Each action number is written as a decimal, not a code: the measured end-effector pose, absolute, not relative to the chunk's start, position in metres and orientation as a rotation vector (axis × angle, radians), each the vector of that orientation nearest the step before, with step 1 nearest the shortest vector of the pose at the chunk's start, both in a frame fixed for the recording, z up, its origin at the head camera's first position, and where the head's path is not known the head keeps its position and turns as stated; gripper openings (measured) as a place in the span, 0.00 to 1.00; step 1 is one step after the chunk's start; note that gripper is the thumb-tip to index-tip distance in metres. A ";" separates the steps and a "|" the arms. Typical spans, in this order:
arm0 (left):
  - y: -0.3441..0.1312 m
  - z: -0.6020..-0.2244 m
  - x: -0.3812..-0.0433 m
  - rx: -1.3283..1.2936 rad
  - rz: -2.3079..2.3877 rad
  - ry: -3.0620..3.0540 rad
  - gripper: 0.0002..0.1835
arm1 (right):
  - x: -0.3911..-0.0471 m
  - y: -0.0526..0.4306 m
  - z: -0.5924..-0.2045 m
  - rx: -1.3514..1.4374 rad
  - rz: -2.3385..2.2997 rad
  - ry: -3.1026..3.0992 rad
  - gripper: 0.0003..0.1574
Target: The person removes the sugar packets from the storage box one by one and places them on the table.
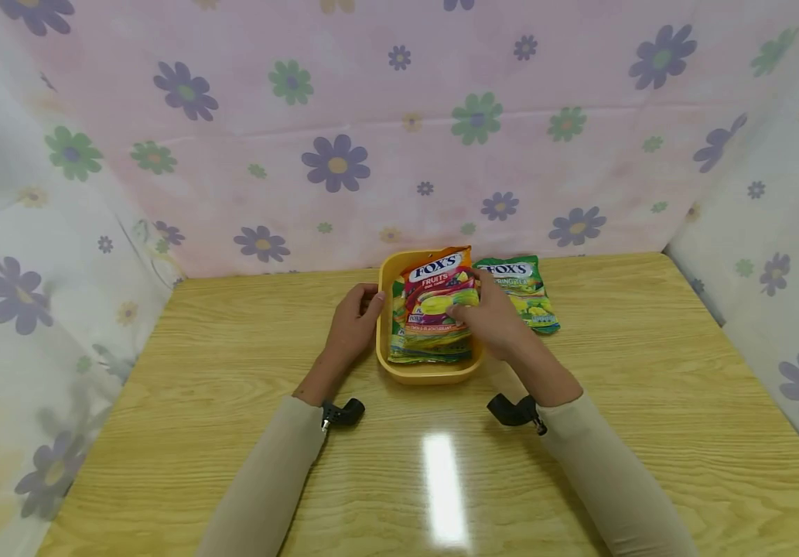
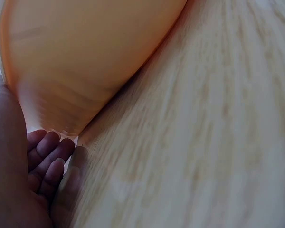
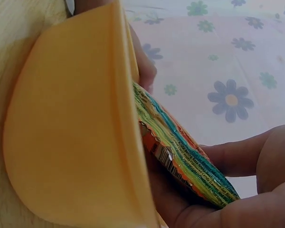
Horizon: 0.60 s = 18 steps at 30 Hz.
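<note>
A yellow plastic bin [image 1: 430, 379] stands on the wooden table with candy bags in it. My left hand [image 1: 350, 329] holds its left side, thumb over the rim and fingers against the outer wall. A red and orange Fox's Fruits candy bag [image 1: 430, 294] lies tilted on top inside the bin. The right hand [image 1: 500, 321] pinches this candy bag by its right edge, thumb on the front and fingers behind. Below it, a green candy bag [image 1: 397, 344] partly shows. In the right wrist view, the held bag's striped side [image 3: 180, 147] sticks out above the bin's wall [image 3: 71, 123].
Another green Fox's candy bag [image 1: 538, 302], labelled with tea, lies on the table just right of the bin, partly behind the right hand. A flowered curtain [image 1: 385, 193] hangs close behind the bin. The wooden table [image 1: 246, 340] extends to both sides.
</note>
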<state>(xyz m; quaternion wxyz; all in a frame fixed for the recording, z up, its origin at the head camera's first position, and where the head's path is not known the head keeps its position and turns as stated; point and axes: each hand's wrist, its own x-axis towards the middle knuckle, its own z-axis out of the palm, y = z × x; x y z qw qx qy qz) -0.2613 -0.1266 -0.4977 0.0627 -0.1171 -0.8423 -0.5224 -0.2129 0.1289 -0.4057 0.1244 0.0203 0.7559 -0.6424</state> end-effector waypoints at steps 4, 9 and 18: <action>-0.126 -0.497 -0.261 -0.355 -1.583 -2.546 0.24 | -0.215 0.135 -0.403 0.076 -1.860 2.231 0.52; -0.125 -0.495 -0.261 -0.343 -1.589 -2.555 0.25 | -0.219 0.143 -0.399 0.061 -1.880 2.217 0.49; -0.126 -0.495 -0.264 -0.335 -1.577 -2.564 0.25 | -0.226 0.159 -0.390 0.032 -1.879 2.253 0.48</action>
